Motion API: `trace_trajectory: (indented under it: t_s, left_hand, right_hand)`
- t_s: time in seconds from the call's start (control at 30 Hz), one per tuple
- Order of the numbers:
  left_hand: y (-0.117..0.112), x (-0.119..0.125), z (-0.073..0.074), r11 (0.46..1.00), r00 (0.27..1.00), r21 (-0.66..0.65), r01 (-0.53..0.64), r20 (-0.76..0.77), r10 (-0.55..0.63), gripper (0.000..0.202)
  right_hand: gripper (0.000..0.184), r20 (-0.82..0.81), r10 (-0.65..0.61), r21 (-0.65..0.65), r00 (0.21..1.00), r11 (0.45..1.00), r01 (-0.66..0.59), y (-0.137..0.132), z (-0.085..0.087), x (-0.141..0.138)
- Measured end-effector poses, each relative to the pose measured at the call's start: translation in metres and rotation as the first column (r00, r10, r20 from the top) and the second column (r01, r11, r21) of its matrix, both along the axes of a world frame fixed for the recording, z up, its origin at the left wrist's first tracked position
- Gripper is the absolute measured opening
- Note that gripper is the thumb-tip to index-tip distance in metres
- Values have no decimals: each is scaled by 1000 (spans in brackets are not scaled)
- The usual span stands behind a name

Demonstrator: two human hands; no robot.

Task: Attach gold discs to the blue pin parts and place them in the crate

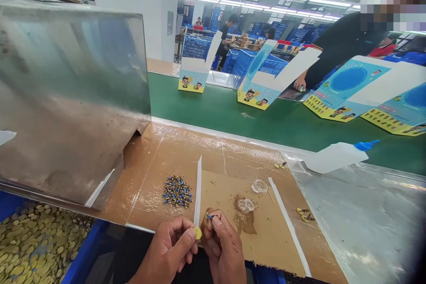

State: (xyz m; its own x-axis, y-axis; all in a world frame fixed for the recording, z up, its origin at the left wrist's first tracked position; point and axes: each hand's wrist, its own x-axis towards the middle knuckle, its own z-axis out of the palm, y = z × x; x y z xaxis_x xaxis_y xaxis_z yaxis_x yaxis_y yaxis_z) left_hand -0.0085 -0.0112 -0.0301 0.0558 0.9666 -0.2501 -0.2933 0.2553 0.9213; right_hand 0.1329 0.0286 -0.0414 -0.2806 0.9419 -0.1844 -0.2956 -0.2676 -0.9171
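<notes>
My left hand (169, 250) pinches a small gold coin-like disc (198, 232) between thumb and fingers at the near edge of the cardboard-covered bench (159, 155). My right hand (224, 248), touching the left, is closed on a tiny blue and gold figure piece (209, 216). A pile of several such blue and gold pieces (177, 191) lies on the cardboard just beyond my left hand.
A blue bin of gold discs (36, 244) sits lower left under a steel chute (66, 97). Small clear cups (246, 205) sit by a glue stain; a white squeeze bottle (336, 156) lies right. Printed cartons (259, 84) ride the green conveyor (216, 106); a person in black reaches across.
</notes>
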Motion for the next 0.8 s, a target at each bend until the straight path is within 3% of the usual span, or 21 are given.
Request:
trace_trajectory:
  t_s: [0.17, 0.23, 0.33, 0.43, 0.53, 0.67, 0.8]
  left_hand:
    - [1, 0, -4, 999, 991, 36, -18, -134, 23, 55]
    - [4, 10, -10, 998, 988, 53, 26, -157, -17, 53]
    - [11, 31, -24, 986, 972, 123, 114, -219, -85, 47]
    - [20, 49, -36, 947, 920, 263, 183, -386, -70, 37]
    - [27, 55, -43, 906, 851, 352, 235, -525, -16, 29]
    - [28, 52, -47, 855, 799, 430, 289, -600, 32, 21]
    - [27, 50, -46, 829, 788, 483, 282, -609, 87, 19]
  right_hand:
    - [46, 292, -78, 253, 953, 967, 1, 12, 17, 40]
    - [47, 461, -187, 398, 867, 917, -14, 21, 31, 66]
    - [48, 677, -314, 505, 665, 856, -110, 37, 54, 104]
    - [46, 819, -356, 488, 449, 844, -221, 50, 66, 130]
    - [44, 893, -334, 423, 303, 853, -306, 59, 66, 141]
    - [42, 928, -315, 369, 201, 855, -364, 70, 58, 143]
    - [41, 940, -298, 340, 166, 856, -390, 82, 49, 142]
